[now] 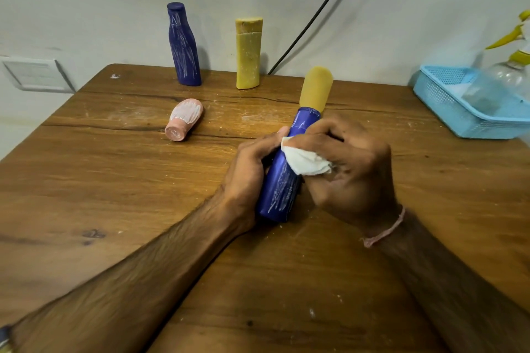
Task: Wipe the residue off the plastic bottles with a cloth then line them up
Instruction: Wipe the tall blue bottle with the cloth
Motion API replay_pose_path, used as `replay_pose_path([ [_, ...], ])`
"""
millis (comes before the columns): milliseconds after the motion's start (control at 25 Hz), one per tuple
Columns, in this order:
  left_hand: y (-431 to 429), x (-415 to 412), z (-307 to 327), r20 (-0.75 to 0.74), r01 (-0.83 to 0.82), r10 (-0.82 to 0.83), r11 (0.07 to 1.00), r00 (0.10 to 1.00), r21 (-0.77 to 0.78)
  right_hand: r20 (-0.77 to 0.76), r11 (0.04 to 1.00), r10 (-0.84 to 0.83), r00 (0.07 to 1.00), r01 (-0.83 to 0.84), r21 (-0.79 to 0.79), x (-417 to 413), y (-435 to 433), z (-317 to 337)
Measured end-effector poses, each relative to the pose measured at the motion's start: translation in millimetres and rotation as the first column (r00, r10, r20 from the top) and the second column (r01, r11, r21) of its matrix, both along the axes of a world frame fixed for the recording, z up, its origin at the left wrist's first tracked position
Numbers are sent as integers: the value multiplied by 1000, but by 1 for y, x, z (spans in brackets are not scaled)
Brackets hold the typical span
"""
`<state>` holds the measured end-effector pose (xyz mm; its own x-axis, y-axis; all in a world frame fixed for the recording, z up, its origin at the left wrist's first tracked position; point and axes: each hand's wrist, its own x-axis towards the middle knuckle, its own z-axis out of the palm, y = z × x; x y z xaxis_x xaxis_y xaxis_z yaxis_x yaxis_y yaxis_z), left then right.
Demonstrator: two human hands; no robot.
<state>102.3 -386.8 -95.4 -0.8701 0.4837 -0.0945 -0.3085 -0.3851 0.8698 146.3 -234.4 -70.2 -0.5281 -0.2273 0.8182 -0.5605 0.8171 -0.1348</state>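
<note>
At the far left of the tabletop [114, 209] the pink bottle [185, 119] lies on its side, its body smeared with white streaks. Behind it, at the far edge, the dark blue bottle [183, 46] stands upright, scribbled over with white marks. Just to its right along that edge the yellow bottle [249, 53] stands upright too, flecked with pale specks.

Near the middle, your left hand [252, 169] is curled round the lower body of the blue bottle with the yellow cap [279, 192], holding it tilted with the cap pointing away from you. Your right hand [352, 169] pinches the white cloth [304, 162] and presses it against the bottle's upper body. White streaks show on the lower half below the cloth.

A light blue basket [447, 106] sits at the right edge.

By the look of it, you are early on. This bottle is only partly wiped, and the other three look untouched. The lining up has not begun.
</note>
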Motion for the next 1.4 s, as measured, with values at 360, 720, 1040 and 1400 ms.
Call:
replay_pose_path([
  [360, -2, -1, 2, 14, 9, -9, 1000, 1000, -25, 52, 999, 47, 998, -47, 4, -1, 3, 2],
  [720, -2, -1, 8, 123, 58, -66, 996, 990, 63, 111, 993, 62, 992, -72, 89, -3, 2, 1],
  [1040, -6, 0, 11, 140, 56, -59, 998, 988, 29, 138, 988, 70, 988, -88, 130, -2, -2, -4],
  [1400, -5, 0, 13, 142, 47, -50, 999, 989, 26, 119, 999, 6, 993, -11, 40, -3, 3, -3],
])
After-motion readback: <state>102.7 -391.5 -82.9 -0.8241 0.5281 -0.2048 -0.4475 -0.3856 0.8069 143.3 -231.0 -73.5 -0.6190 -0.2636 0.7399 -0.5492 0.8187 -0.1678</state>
